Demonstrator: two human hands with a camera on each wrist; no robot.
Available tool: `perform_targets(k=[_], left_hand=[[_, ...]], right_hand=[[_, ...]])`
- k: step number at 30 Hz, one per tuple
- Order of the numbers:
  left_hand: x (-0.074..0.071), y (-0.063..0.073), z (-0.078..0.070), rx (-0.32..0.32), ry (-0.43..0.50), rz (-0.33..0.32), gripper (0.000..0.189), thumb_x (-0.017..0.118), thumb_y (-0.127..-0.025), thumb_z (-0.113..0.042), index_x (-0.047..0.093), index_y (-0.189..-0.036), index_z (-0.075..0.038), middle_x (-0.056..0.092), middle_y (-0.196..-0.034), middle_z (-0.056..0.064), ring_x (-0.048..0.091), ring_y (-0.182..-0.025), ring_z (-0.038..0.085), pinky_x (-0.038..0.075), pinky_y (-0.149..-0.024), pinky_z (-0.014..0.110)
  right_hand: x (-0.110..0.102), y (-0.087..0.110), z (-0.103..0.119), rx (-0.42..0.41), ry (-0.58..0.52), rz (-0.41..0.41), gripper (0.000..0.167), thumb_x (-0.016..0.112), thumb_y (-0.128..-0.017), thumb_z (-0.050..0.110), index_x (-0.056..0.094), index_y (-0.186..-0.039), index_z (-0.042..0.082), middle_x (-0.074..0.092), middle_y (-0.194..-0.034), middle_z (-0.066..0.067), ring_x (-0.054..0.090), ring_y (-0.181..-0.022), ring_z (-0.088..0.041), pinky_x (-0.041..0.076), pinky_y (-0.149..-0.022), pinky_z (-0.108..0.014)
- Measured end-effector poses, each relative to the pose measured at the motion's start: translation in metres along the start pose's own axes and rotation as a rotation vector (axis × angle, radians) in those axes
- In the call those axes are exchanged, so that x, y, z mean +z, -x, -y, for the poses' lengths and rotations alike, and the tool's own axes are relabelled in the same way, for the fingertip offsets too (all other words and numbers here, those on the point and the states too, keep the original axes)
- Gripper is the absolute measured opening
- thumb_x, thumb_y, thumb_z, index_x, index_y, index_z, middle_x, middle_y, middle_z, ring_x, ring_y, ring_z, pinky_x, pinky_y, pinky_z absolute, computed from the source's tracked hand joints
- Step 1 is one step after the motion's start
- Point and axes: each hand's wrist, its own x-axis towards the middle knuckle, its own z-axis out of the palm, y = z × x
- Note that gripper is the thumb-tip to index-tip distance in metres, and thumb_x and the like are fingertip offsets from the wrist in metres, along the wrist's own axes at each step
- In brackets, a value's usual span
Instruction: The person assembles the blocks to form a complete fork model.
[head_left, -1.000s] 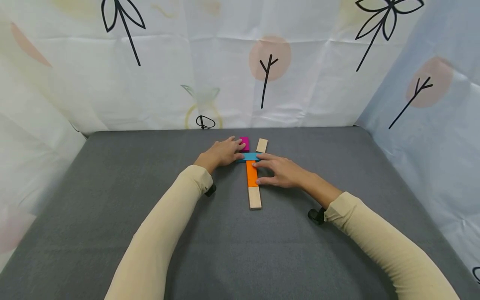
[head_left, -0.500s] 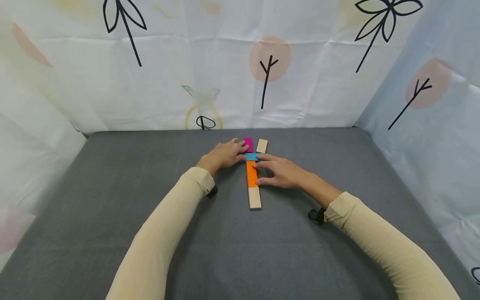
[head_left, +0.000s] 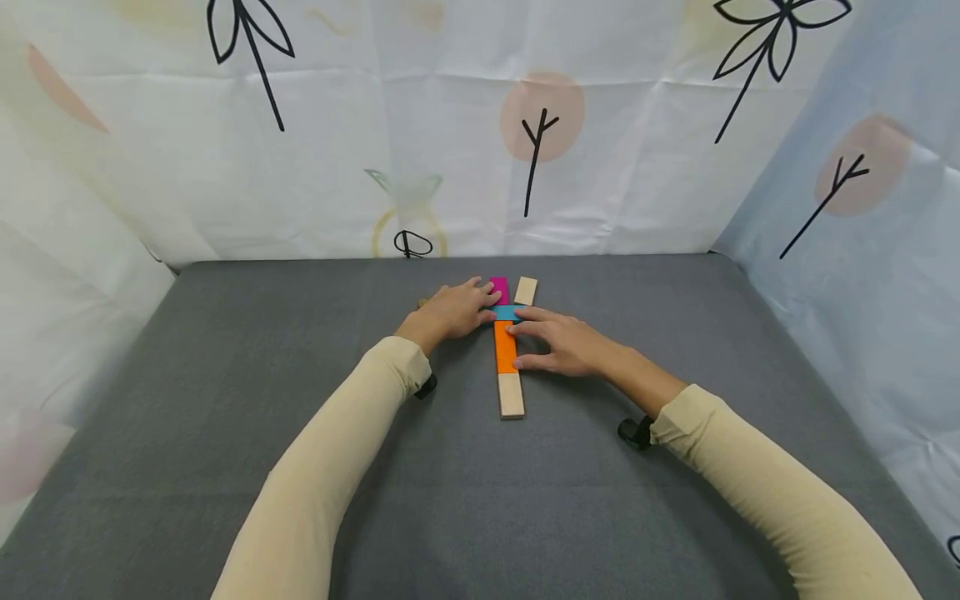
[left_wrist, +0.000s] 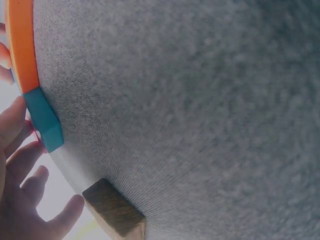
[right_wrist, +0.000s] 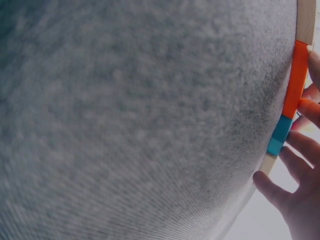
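Note:
My left hand (head_left: 455,310) lies with extended fingers at the magenta block (head_left: 499,285), fingertips on it and the thumb at the left end of the blue block (head_left: 505,313). From the other side my right hand (head_left: 567,343) reaches in, its fingers spread. One fingertip touches the right end of the blue block, another the orange block (head_left: 504,350), and the thumb is at the orange block's right side. The blue block lies crosswise at the far end of the orange one. Beyond it, the magenta block stands left of a tilted pale wooden block (head_left: 527,291).
A second pale wooden block (head_left: 511,395) continues the line at the near end of the orange block. A dark brown wooden block (left_wrist: 114,206) lies just beyond my left hand. Grey cloth (head_left: 480,508) covers the table; a patterned white curtain (head_left: 450,133) hangs behind.
My left hand has shifted slightly right, and the magenta block has slid right with it, closer to the tilted pale block. The brown block now peeks out beside the left hand. My right hand has stayed put.

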Motion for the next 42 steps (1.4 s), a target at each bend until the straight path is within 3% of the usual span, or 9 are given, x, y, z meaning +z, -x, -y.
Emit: perform_targets(k=[17,26,32,37,42], left_hand=[[-0.002,0.002,-0.001,0.003,-0.016,0.003,0.054,0.045,-0.106,-0.036,0.033,-0.156,-0.019,0.022,-0.164,0.004,0.013,-0.152,0.025,0.019,-0.116,0.059],[-0.006,0.007,0.005,0.031,0.072,-0.049,0.057,0.049,-0.105,-0.036,0.035,-0.156,-0.016,0.026,-0.163,0.006,0.014,-0.152,0.028,0.02,-0.116,0.058],[-0.019,0.028,0.029,0.051,0.059,-0.099,0.056,0.055,-0.103,-0.031,0.04,-0.154,-0.012,0.032,-0.16,0.011,0.02,-0.15,0.032,0.021,-0.115,0.061],[-0.02,0.048,0.054,0.04,0.049,-0.087,0.055,0.058,-0.102,-0.029,0.043,-0.151,-0.009,0.036,-0.158,0.014,0.023,-0.149,0.035,0.024,-0.115,0.058],[-0.015,0.063,0.069,0.046,0.044,-0.065,0.056,0.061,-0.1,-0.031,0.047,-0.149,-0.007,0.038,-0.156,0.016,0.025,-0.148,0.037,0.026,-0.113,0.058]], right_hand=[[0.0,-0.001,0.0,-0.008,-0.001,0.004,0.057,0.068,-0.094,0.042,0.059,-0.139,0.009,0.035,-0.158,-0.017,0.037,-0.142,-0.036,0.034,-0.109,-0.057],[0.0,-0.001,0.0,-0.009,0.011,0.005,0.056,0.068,-0.094,0.042,0.059,-0.138,0.008,0.035,-0.157,-0.018,0.038,-0.141,-0.037,0.035,-0.109,-0.057],[-0.001,-0.001,0.001,-0.004,0.006,0.001,0.057,0.068,-0.094,0.042,0.059,-0.139,0.009,0.035,-0.157,-0.017,0.037,-0.142,-0.036,0.034,-0.109,-0.057],[-0.001,0.0,0.002,-0.004,0.005,-0.003,0.057,0.069,-0.094,0.041,0.059,-0.139,0.009,0.036,-0.157,-0.017,0.037,-0.142,-0.036,0.034,-0.11,-0.057],[0.0,0.001,0.002,-0.001,0.01,0.001,0.056,0.068,-0.094,0.041,0.059,-0.139,0.009,0.035,-0.157,-0.017,0.037,-0.142,-0.036,0.034,-0.11,-0.058]])
